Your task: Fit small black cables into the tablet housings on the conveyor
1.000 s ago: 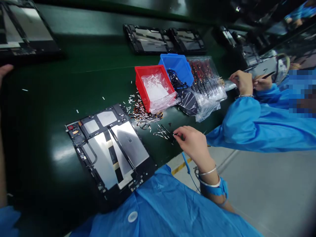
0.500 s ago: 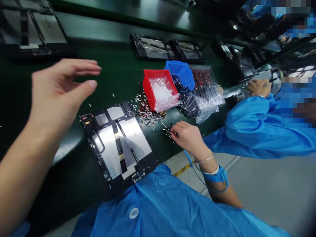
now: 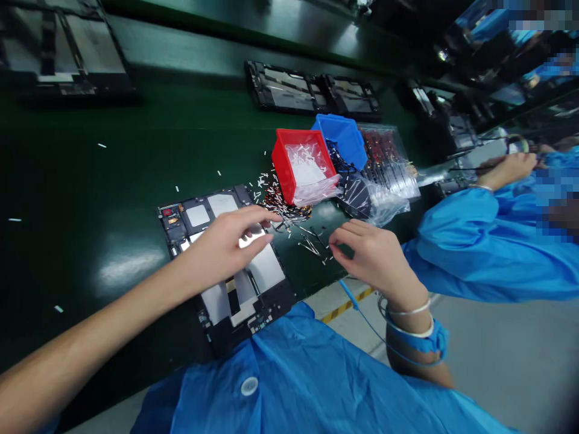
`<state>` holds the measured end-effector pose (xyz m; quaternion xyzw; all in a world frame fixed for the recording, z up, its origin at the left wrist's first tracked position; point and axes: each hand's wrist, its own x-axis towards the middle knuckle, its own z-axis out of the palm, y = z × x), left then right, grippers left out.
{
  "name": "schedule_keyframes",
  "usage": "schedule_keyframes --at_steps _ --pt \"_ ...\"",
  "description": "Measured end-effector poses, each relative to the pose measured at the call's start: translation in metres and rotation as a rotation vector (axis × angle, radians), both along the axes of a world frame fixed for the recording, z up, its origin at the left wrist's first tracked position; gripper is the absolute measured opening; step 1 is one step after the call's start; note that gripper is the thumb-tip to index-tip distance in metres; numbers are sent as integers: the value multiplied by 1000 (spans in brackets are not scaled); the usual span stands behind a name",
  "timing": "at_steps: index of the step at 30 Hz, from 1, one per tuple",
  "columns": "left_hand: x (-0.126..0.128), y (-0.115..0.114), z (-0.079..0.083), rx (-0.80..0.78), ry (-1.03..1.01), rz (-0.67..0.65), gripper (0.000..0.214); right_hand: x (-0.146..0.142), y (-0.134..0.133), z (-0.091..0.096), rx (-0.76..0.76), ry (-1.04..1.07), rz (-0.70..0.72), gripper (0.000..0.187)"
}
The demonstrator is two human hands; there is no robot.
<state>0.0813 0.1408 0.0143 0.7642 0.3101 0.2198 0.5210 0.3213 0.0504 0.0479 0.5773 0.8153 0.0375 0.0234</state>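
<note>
An opened tablet (image 3: 269, 265) lies on the dark green bench in front of me, its silver inner plates and ribbon cables showing. My left hand (image 3: 230, 244) hovers over its middle, thumb and fingers apart, holding nothing, and covers part of it. To the right, my right hand (image 3: 373, 250) has thumb and fingertips drawn together in a pinch. Whether anything small is between them is hidden. Thin black and white strips (image 3: 312, 244) lie beside its fingertips. Farther back is a heap of small cables with white tabs (image 3: 283, 205).
A red bin (image 3: 283, 163) holds a bag of white bits, beside a blue bin (image 3: 346, 141) of black parts. Plastic bags and a clear tray (image 3: 391, 160) sit right of them. More opened tablets (image 3: 289, 90) lie behind. A co-worker's sleeve (image 3: 470, 241) is close on my right.
My left hand has swung right and down from beyond the tablet's left side to over its middle. My right hand has shifted slightly right. The co-worker's hand has moved right.
</note>
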Motion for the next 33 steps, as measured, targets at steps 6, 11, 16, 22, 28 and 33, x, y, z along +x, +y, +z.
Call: schedule_keyframes --at_steps 6,11,16,22,28,33 --pt "9 -9 -14 -628 -128 -193 30 -37 14 4 213 94 287 26" --pt "8 -6 -13 -796 -240 -85 30 -53 30 -8 376 246 230 20" --pt "7 -7 -8 -654 -309 114 24 -70 34 -16 471 441 205 12" --pt "6 -8 -5 -510 -279 229 23 -76 41 -22 441 507 109 14" --pt "1 2 -3 -391 -145 180 29 -80 50 -23 426 536 82 17" --pt "-5 6 3 -265 -87 67 27 -79 54 -22 458 494 128 15"
